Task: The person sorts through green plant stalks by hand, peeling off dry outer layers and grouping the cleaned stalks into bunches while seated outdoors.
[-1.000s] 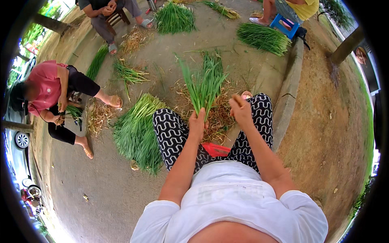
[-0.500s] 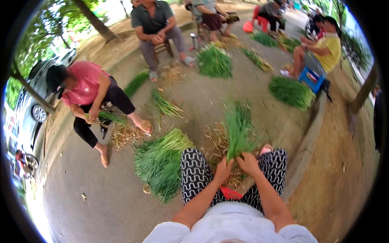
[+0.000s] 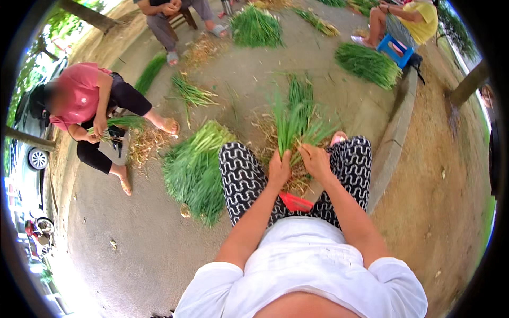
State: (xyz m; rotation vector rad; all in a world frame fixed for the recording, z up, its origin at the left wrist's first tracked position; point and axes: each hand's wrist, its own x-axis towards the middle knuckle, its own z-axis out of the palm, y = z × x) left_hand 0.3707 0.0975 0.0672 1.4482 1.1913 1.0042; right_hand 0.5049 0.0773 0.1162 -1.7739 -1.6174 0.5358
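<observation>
My left hand (image 3: pixel 279 168) is closed round the lower ends of a bunch of spring onions (image 3: pixel 286 124), its long green leaves pointing away from me. Close beside it, my right hand (image 3: pixel 315 161) has its fingers pinched together at the right side of the bunch, where some leaves fan out. The fingertips partly hide what they grip. Beyond the bunch, more spring onions (image 3: pixel 300 98) lie on the ground. Brown dry peelings (image 3: pixel 265 127) are heaped under and around the bunch, between my knees.
A big pile of spring onions (image 3: pixel 197 172) lies by my left knee, a red thing (image 3: pixel 295 202) between my thighs. A person in pink (image 3: pixel 85 95) sits at left, handling greens. Another pile (image 3: pixel 368 64) lies by a blue stool (image 3: pixel 394 50). A curb (image 3: pixel 395 151) runs along the right.
The view has tilted downward, so the surroundings sit higher in the picture. My left hand still grips the bunch; my right hand has moved slightly apart from it, and the leaves spread wider.
</observation>
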